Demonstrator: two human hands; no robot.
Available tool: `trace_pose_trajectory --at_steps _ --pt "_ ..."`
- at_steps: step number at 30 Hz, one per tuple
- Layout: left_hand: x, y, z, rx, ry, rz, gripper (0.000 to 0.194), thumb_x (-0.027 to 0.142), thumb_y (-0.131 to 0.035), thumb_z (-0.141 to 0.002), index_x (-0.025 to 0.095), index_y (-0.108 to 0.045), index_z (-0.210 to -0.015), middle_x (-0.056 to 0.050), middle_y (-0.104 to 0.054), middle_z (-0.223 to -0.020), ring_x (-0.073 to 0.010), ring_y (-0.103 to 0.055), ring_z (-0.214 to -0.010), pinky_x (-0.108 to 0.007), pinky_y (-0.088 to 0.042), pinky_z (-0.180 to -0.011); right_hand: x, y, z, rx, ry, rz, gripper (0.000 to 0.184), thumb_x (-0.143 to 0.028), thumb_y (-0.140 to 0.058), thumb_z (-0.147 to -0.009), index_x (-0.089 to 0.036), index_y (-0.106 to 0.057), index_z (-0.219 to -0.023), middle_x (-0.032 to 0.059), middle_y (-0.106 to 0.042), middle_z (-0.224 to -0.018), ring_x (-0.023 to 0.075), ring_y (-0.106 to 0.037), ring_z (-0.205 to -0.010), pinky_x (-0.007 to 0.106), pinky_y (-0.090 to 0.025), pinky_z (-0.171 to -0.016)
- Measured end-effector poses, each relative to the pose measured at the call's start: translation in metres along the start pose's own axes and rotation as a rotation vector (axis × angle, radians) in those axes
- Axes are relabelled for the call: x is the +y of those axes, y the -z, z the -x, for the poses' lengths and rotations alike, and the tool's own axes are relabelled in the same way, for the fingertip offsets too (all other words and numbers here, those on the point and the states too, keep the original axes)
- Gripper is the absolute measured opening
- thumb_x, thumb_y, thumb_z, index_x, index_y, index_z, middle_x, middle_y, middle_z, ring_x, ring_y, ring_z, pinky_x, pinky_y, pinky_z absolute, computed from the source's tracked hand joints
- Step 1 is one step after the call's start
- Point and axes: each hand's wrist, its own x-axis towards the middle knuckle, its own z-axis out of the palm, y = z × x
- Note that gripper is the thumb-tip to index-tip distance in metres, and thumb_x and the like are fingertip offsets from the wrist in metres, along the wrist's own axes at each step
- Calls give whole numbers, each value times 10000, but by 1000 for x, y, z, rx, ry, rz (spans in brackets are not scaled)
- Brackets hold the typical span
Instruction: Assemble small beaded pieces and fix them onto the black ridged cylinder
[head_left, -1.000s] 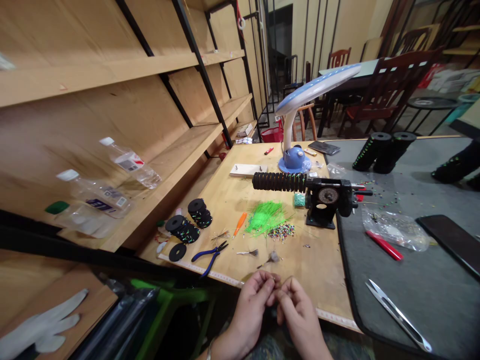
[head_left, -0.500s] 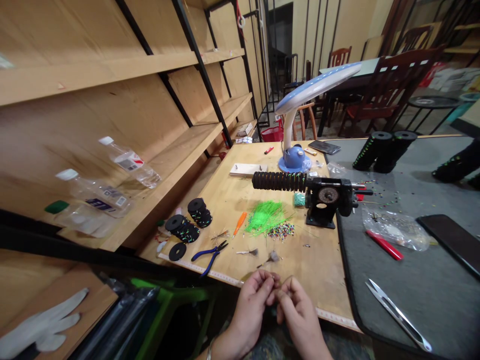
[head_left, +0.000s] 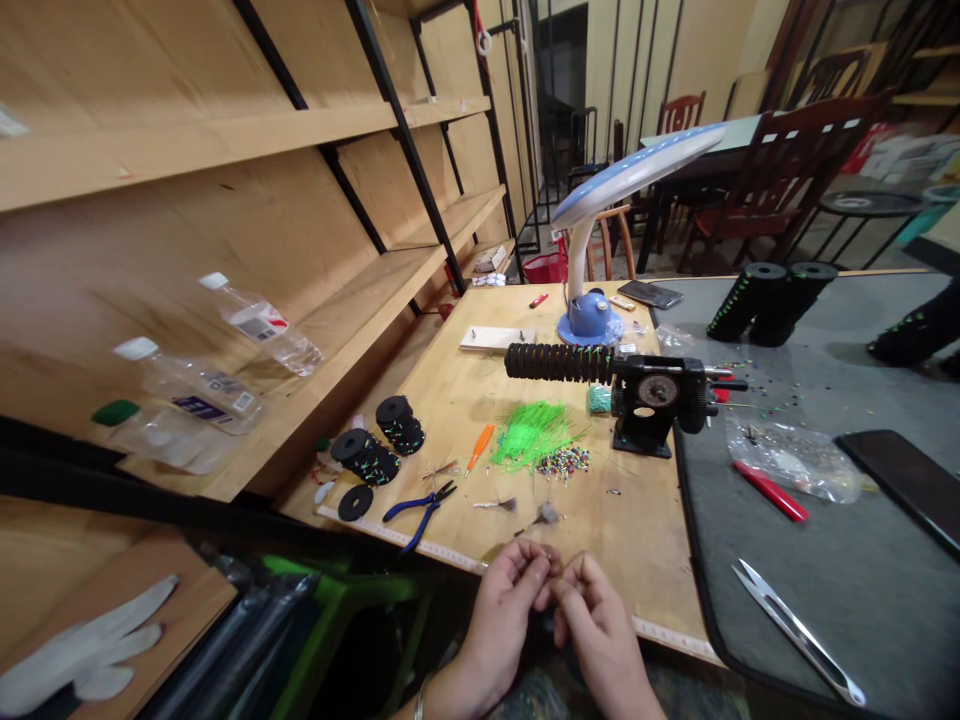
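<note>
My left hand (head_left: 514, 590) and my right hand (head_left: 592, 605) meet at the table's front edge, fingertips pinched close together. Whatever sits between the fingers is too small to make out. Just beyond them lie two small grey feathery tufts (head_left: 546, 515). Farther in are a pile of bright green strands (head_left: 534, 432) and a heap of multicoloured beads (head_left: 564, 461). To the left lie blue-handled pliers (head_left: 421, 514) and an orange-handled tool (head_left: 480, 448). A black winding device (head_left: 651, 395) carries a row of black foam spools (head_left: 559, 362).
Black foam spools (head_left: 364, 456) stand at the table's left edge. A blue desk lamp (head_left: 589, 318) rises at the back. On the grey mat (head_left: 750, 540) at right are metal tweezers (head_left: 799, 632), a red tool (head_left: 771, 492) and a plastic bag (head_left: 795, 458). Bottles (head_left: 274, 335) lie on the left shelf.
</note>
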Motion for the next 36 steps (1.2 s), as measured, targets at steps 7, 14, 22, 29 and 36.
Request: trace_pose_trajectory --at_steps 7,14,22,29,36 --pt "6 4 3 -55 -189 -313 232 370 -638 -840 139 -631 -814 -69 -663 -815 -185 -611 -778 -268 -471 -719 -5 3 -4 -20 -35 -8 442 -635 -542 -829 -202 -475 -770 -57 -523 -543 78 -368 -421 197 -266 -413" --pt "8 9 4 -70 -383 -599 140 231 -529 -898 171 -644 -848 -64 -680 -851 -200 -644 -808 -271 -485 -730 -7 7 -8 -54 -41 48 463 -654 -521 -830 -193 -502 -801 -86 -454 -475 86 -343 -429 209 -261 -448" --pt "17 8 1 -136 -208 -362 143 292 -628 -837 162 -639 -895 -76 -677 -883 -211 -641 -851 -296 -507 -771 -6 13 -12 -101 54 213 360 -540 -484 -888 -202 -497 -768 -73 -414 -570 106 -381 -494 216 -302 -473" --pt "27 9 -4 -135 -185 -272 248 380 -669 -815 157 -583 -751 -9 -596 -732 -116 -546 -658 -204 -428 -592 -21 19 -10 -161 300 579 193 -263 -444 -911 -201 -511 -741 -34 -506 -629 127 -479 -573 230 -366 -549" --pt "47 6 2 -295 166 -1 391 445 -724 -758 180 -438 -726 68 -491 -547 -27 -355 -401 -149 -182 -380 -46 29 -8 -308 656 898 201 -160 -452 -896 -213 -524 -715 -5 -539 -635 148 -491 -600 249 -346 -544"
